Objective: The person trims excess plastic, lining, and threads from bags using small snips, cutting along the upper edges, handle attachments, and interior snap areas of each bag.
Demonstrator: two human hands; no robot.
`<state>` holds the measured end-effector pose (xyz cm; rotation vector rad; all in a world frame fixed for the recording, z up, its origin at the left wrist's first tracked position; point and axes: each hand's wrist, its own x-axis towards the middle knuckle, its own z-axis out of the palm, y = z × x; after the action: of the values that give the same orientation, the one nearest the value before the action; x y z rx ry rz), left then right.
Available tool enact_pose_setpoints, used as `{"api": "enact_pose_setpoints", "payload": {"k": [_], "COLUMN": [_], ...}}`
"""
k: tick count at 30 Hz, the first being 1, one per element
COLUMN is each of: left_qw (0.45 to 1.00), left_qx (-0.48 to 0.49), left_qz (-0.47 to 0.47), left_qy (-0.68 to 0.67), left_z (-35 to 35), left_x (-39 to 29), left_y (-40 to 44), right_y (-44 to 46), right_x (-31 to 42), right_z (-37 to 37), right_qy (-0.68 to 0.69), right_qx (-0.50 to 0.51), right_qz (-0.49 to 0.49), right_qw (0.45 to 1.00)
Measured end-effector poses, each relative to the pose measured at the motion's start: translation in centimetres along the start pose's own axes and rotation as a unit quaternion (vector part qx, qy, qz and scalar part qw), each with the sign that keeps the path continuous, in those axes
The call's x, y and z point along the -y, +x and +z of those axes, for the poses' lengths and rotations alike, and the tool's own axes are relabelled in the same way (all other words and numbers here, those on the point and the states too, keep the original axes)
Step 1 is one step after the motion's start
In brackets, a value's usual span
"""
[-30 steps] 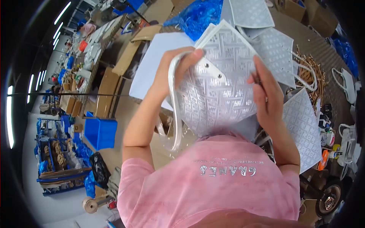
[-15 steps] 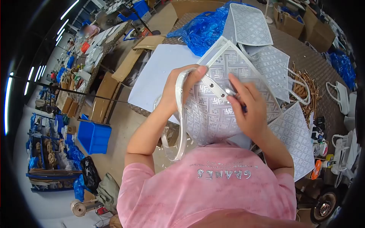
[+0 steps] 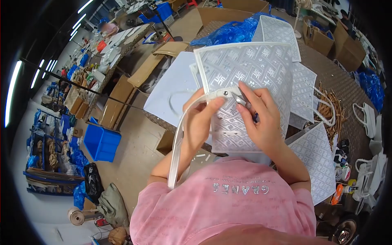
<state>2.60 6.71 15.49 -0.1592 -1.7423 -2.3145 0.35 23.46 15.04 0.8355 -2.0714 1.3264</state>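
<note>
White strap [image 3: 212, 95] slants lengthwise up-right, pinched in left fingers [image 3: 215, 106] (right fingers [image 3: 250, 92] grip a silvery tool [image 3: 240, 99]).

From afar, I saw the table [image 3: 350, 96] carrying blue plastic [image 3: 234, 32], a white sheet [image 3: 168, 83] and patterned bags [image 3: 301, 79].

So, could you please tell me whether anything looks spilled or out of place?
Yes: small white scraps litter the floor, below and left of the silvery bag in view, looking like dropped waste.
</note>
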Motion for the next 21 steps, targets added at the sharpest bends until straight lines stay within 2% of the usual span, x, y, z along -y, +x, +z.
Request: {"api": "enact_pose_setpoints", "payload": {"k": [1, 8, 13, 21], "left_qw": [0.999, 0.993, 0.991, 0.988], "left_qx": [0.005, -0.007, -0.033, -0.029], "left_qz": [-0.008, -0.013, -0.016, -0.010], "left_qy": [-0.046, -0.118, -0.131, -0.151], "left_z": [-0.1, 0.3, 0.0, 0.1], "left_x": [0.3, 1.6, 3.1, 3.6], "left_y": [-0.5, -2.7, -3.5, -4.0], "right_y": [-0.1, -1.4, -1.7, -2.2], "right_x": [0.2, 0.9, 1.2, 0.9], "right_z": [-0.2, 0.0, 0.2, 0.2], "right_qy": [0.004, 0.013, 0.009, -0.020], "right_qx": [0.012, 0.066, 0.042, 0.048], "right_qz": [0.004, -0.003, 0.016, -0.022], "right_qw": [1.000, 0.998, 0.999, 0.998]}}
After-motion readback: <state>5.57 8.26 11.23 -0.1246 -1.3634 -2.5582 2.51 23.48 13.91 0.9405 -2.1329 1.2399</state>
